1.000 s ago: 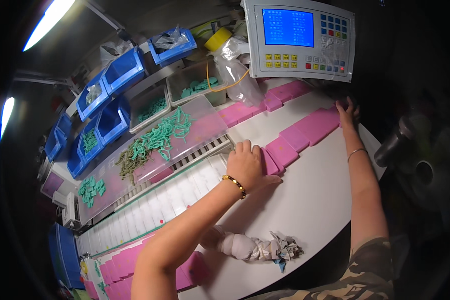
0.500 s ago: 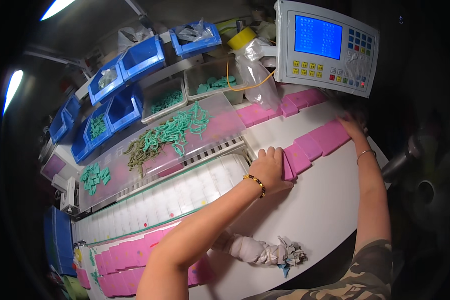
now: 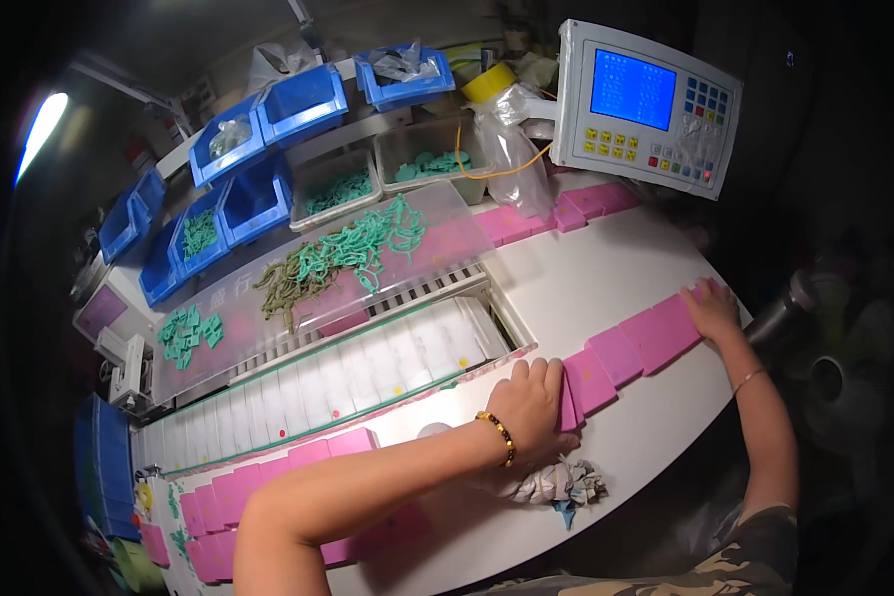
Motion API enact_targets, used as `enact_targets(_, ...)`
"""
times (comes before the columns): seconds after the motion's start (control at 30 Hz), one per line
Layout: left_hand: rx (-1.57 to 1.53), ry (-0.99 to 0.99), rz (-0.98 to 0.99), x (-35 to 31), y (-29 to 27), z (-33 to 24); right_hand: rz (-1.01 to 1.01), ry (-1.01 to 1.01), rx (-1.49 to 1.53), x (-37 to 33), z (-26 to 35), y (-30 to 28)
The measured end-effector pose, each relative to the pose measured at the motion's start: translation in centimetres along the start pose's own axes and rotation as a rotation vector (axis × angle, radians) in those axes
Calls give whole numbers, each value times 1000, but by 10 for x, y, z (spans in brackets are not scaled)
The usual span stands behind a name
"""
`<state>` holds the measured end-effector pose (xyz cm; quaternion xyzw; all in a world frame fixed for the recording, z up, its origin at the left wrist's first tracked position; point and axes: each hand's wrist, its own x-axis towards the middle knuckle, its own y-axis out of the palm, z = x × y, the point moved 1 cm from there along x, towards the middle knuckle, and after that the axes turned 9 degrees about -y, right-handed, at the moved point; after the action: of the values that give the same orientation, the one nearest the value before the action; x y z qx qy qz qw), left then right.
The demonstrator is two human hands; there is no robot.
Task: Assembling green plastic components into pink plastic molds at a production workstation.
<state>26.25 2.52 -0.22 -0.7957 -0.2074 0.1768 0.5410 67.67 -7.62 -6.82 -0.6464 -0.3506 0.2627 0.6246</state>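
A row of overlapping pink rectangular slabs (image 3: 621, 356) lies on the right side of the white table, slanting up to the right. My left hand (image 3: 528, 405) is closed round its left end, fingers over the end slab and thumb low beside it. At the far right end, my right hand (image 3: 713, 312) grips the last slab. Close below my left hand lies a crumpled, twisted bundle of pale cloth (image 3: 561, 484), partly behind my wrist. My left forearm partly covers two more rows of pink slabs (image 3: 258, 487) at the lower left.
White blocks fill a channel (image 3: 328, 387) across the table. Behind it, a clear sheet (image 3: 447, 228) bears green and olive branched pieces (image 3: 363, 243). Blue bins (image 3: 303, 104) stand at the back. A control panel with a blue screen (image 3: 634, 89) stands back right, near another pink row (image 3: 512, 224).
Both hands have brought the pink row nearer to me, away from the channel and closer to the table's front edge. The view has shifted slightly too.
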Motion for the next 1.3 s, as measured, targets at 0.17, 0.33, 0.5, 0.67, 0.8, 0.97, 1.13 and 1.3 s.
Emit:
enact_targets(0.17, -41, -17, 217, -18, -13, 8, 180, 20, -28, -43, 26, -49)
enact_targets(0.33, -170, -111, 55, 21, -23, 49, 318, 42, 52, -25, 52, -85)
enact_targets(0.5, 144, -138, -503, 81, -11, 118, 66, -95, 477, 66, 73, 2)
enact_targets(0.67, 85, -369, -344, 127, -20, 145, -103, 115, 469, 131, 131, 23)
enact_targets(0.8, 129, -343, -546, 157, -10, 170, -384, 120, 523, 203, 114, 57)
enact_targets(0.97, 62, -303, -516, 159, -35, 167, -579, -61, 631, 251, 99, 71)
enact_targets(1.13, 73, -278, -420, 160, -44, 169, -716, -284, 502, 252, 131, 44)
enact_targets(1.3, 152, -219, -351, 177, -37, 170, -670, -484, -41, 293, 95, 86)
